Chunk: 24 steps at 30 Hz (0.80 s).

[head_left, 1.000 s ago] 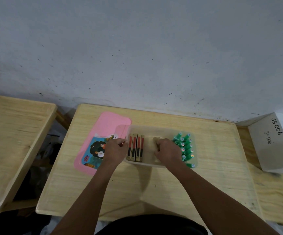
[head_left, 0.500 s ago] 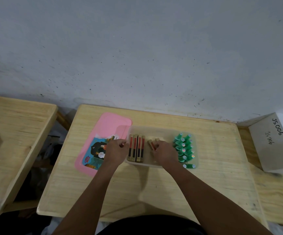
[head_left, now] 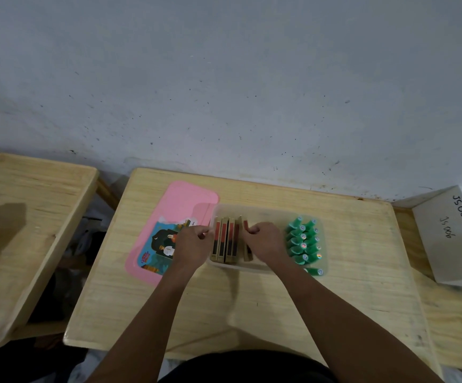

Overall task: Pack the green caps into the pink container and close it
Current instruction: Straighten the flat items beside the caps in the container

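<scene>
A translucent container sits mid-table. Its right end holds several green caps packed in two rows, and one more green cap lies on its side at the front right corner. Several flat red-and-tan boxes stand on edge in its left half. My right hand pinches one such box just right of that row. My left hand curls its fingers on the container's left wall. The pink lid with a picture sticker lies flat to the left, partly under my left hand.
The wooden table meets a grey wall at the back. A second wooden table stands to the left across a gap. A white box marked JS006 rests at the right edge.
My right hand has shifted left inside the container, bringing a red-and-tan box up against the row. My left hand has stayed at the container's left wall.
</scene>
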Each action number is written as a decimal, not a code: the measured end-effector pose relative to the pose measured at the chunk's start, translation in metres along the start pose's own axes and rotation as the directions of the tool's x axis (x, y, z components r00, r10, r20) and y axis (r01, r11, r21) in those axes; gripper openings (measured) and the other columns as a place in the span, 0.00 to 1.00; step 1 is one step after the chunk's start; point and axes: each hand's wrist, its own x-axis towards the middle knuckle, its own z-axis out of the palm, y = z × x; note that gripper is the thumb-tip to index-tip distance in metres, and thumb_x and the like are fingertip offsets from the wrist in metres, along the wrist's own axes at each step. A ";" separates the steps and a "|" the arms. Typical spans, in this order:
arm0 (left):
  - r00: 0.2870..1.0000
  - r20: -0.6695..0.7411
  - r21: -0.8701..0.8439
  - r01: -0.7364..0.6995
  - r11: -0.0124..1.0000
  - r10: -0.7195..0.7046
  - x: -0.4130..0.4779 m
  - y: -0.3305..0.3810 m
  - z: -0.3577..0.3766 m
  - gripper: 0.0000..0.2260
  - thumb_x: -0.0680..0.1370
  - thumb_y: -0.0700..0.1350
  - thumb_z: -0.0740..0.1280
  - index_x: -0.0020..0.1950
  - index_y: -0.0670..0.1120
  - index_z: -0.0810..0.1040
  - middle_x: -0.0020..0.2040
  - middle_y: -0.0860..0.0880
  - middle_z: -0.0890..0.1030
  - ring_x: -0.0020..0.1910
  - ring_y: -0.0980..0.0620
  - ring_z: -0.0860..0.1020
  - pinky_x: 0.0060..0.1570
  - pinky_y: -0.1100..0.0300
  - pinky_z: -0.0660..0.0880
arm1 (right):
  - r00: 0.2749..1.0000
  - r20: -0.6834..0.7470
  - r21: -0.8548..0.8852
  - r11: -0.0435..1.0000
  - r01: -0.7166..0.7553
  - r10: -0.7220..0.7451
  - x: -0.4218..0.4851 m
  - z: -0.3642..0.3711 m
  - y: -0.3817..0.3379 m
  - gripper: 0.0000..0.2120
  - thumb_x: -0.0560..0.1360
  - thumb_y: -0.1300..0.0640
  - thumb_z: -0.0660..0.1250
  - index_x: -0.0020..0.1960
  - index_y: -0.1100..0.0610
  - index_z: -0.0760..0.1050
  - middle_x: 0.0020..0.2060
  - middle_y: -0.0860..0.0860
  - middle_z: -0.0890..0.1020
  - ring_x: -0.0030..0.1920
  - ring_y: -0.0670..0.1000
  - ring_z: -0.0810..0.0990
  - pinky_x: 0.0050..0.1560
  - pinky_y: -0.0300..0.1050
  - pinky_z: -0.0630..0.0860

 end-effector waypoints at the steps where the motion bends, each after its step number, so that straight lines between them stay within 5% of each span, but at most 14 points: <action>1: 1.000 0.000 -0.002 0.003 1.000 -0.003 0.000 0.000 0.000 0.11 0.78 0.43 0.65 0.57 0.41 0.81 0.40 0.48 0.82 0.34 0.59 0.76 0.33 0.73 0.67 | 1.000 0.011 0.023 1.000 0.001 -0.001 0.002 0.003 -0.002 0.16 0.75 0.47 0.68 0.34 0.57 0.81 0.29 0.52 0.81 0.30 0.48 0.78 0.37 0.44 0.75; 5: 1.000 -0.005 -0.039 0.028 0.999 -0.029 0.000 0.002 0.000 0.11 0.78 0.43 0.65 0.56 0.41 0.82 0.39 0.49 0.82 0.31 0.60 0.75 0.29 0.77 0.67 | 0.998 0.064 0.143 0.990 -0.022 0.013 0.005 0.015 -0.005 0.15 0.75 0.47 0.69 0.41 0.60 0.84 0.36 0.56 0.85 0.38 0.54 0.84 0.47 0.50 0.81; 8: 0.999 0.006 -0.056 0.043 0.998 -0.043 0.000 0.000 0.000 0.11 0.78 0.43 0.65 0.57 0.41 0.81 0.38 0.48 0.82 0.32 0.60 0.77 0.29 0.76 0.69 | 0.996 0.094 0.165 0.986 -0.028 0.012 0.004 0.014 -0.005 0.13 0.77 0.50 0.68 0.51 0.59 0.83 0.47 0.54 0.86 0.49 0.52 0.83 0.52 0.45 0.76; 13: 0.999 0.002 -0.060 0.049 0.997 -0.049 -0.001 0.000 0.000 0.13 0.78 0.44 0.65 0.59 0.40 0.80 0.49 0.45 0.84 0.43 0.53 0.81 0.47 0.62 0.77 | 0.981 0.175 0.204 0.978 0.044 -0.080 0.001 0.004 -0.010 0.23 0.80 0.54 0.65 0.73 0.57 0.67 0.67 0.52 0.76 0.68 0.52 0.73 0.66 0.44 0.66; 16: 0.999 0.002 -0.069 0.048 0.996 -0.048 -0.001 0.001 -0.001 0.12 0.78 0.43 0.65 0.59 0.41 0.80 0.49 0.45 0.84 0.42 0.53 0.81 0.45 0.63 0.77 | 0.967 0.222 0.198 0.977 0.078 -0.122 0.000 0.000 -0.010 0.23 0.81 0.55 0.63 0.75 0.57 0.65 0.66 0.56 0.77 0.65 0.53 0.75 0.62 0.43 0.68; 20: 0.999 0.005 -0.093 0.051 0.994 -0.051 -0.003 0.002 -0.001 0.12 0.78 0.42 0.65 0.59 0.40 0.79 0.47 0.46 0.83 0.41 0.52 0.81 0.43 0.62 0.77 | 0.956 0.271 0.212 0.976 0.054 -0.112 0.005 0.001 -0.004 0.25 0.80 0.54 0.65 0.75 0.51 0.63 0.52 0.51 0.81 0.49 0.48 0.79 0.48 0.41 0.74; 24: 0.999 0.002 -0.085 0.050 0.995 -0.050 -0.003 0.002 -0.001 0.12 0.78 0.42 0.65 0.60 0.40 0.79 0.46 0.45 0.83 0.41 0.51 0.81 0.45 0.60 0.78 | 0.938 0.326 0.208 0.977 0.052 -0.119 0.007 0.001 -0.003 0.25 0.79 0.54 0.65 0.75 0.51 0.64 0.51 0.51 0.81 0.50 0.48 0.80 0.43 0.37 0.73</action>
